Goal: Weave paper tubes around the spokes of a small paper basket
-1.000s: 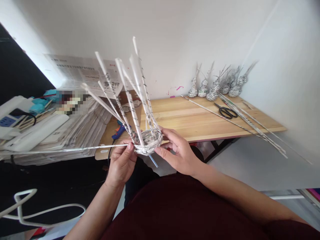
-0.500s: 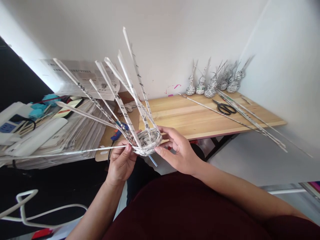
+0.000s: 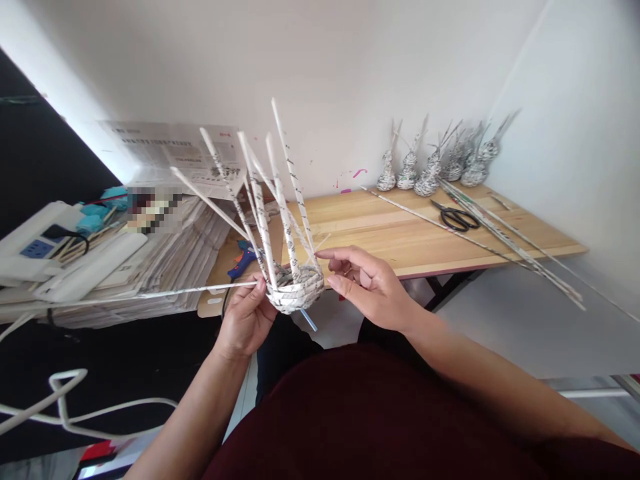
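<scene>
Newsprint basket (image 3: 303, 289), held mid-air above the lap (image 3: 287, 353): probably light, springy, easily crushed. Left hand (image 3: 246, 317) pinches its rim and a paper strand (image 3: 200, 289) at nine o'clock; right hand (image 3: 377, 287), fingers loosely spread, curves at three o'clock. Best grip: woven wall, not stakes (image 3: 284, 207).

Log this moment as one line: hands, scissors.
left hand: holding basket, paper stick at thumb | right hand: half-open beside basket, contact unclear | scissors: on table
</scene>
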Tool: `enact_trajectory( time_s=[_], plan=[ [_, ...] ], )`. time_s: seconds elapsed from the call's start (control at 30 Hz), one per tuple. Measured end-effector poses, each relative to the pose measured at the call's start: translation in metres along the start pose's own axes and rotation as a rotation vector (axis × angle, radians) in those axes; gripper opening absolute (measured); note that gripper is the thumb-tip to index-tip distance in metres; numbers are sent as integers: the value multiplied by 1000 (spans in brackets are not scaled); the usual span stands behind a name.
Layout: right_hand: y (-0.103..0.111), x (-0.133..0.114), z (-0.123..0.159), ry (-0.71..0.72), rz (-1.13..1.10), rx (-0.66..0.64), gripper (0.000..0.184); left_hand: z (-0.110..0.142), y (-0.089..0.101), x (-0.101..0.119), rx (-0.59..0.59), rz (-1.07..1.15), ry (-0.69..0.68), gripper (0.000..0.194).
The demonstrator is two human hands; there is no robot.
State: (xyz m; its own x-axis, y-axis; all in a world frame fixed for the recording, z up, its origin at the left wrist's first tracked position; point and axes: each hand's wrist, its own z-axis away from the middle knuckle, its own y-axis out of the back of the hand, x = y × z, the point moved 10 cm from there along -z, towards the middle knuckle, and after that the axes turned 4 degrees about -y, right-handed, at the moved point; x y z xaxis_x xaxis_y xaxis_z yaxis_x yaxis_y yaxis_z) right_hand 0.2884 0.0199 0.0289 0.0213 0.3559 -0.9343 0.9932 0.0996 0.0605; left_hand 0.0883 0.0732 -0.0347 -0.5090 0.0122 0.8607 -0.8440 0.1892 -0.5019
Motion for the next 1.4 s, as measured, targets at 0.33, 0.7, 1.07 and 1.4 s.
enact_trajectory(
  time_s=[0.33, 0.7, 1.07, 1.4],
  plan=[
    [-19, 1, 0, -137, 141, -207, 31, 2, -19, 7, -79, -12, -51, 20],
    [-23, 2, -1, -193, 97, -231, 26, 4, -16, 8, -20, 38, -20, 21],
    [-29, 12, -2, -395, -129, -298, 33, 4, -20, 5, -46, -11, -6, 22],
    [-41, 16, -3, -485, -159, -324, 33, 5, -20, 3, -47, -54, 17, 26]
  ],
)
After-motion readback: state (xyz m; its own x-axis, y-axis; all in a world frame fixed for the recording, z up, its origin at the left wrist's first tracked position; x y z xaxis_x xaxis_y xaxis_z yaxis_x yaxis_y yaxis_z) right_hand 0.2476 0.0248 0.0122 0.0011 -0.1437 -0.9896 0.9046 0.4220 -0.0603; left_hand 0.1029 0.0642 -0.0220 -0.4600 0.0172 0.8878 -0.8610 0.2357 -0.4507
